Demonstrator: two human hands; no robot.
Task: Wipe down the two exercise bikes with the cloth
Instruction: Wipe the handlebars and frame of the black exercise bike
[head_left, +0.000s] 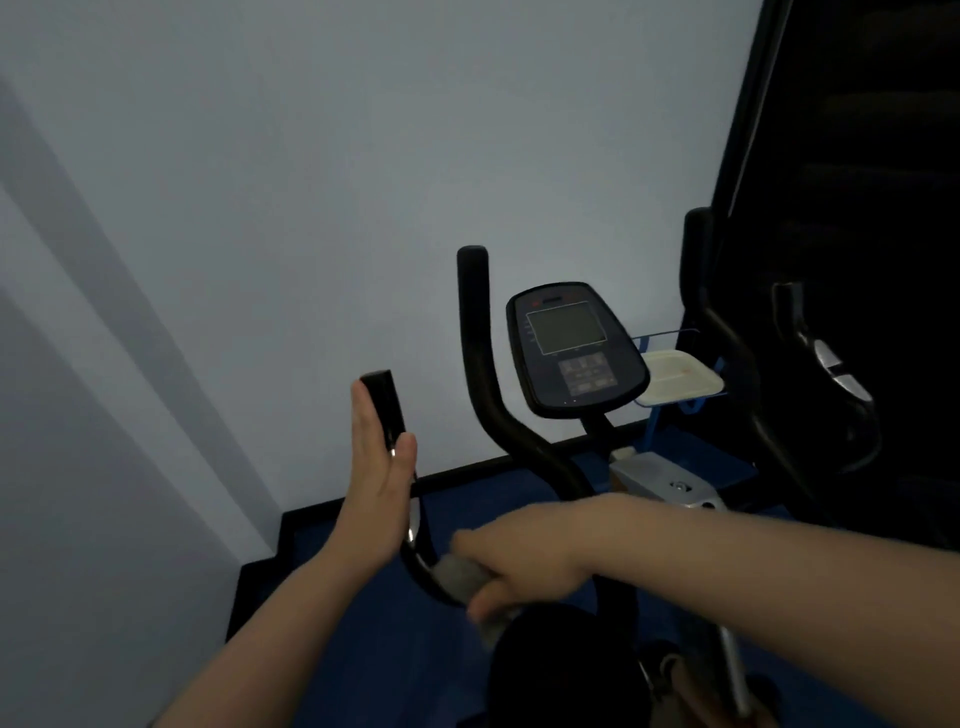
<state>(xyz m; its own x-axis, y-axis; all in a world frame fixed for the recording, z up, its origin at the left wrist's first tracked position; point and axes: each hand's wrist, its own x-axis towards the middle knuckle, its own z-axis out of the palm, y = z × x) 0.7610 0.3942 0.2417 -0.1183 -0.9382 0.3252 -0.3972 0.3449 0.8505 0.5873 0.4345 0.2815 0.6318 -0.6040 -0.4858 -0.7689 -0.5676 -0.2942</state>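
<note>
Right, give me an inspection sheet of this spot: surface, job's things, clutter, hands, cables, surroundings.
Surface: blue floor with a black skirting along the wall.
Job's things: bike with black handlebars and a console, screen dark; grey cloth wrapped on the low bend of the left handlebar. Second bike: dark machine at right, too dim to confirm.
Clutter: white tray on a blue wire stand behind the console.
Hands: left hand flat, fingers straight, against the left grip; right hand grips the cloth, blurred.
Cables: nothing seen.
Surroundings: plain pale wall; dim light.
</note>
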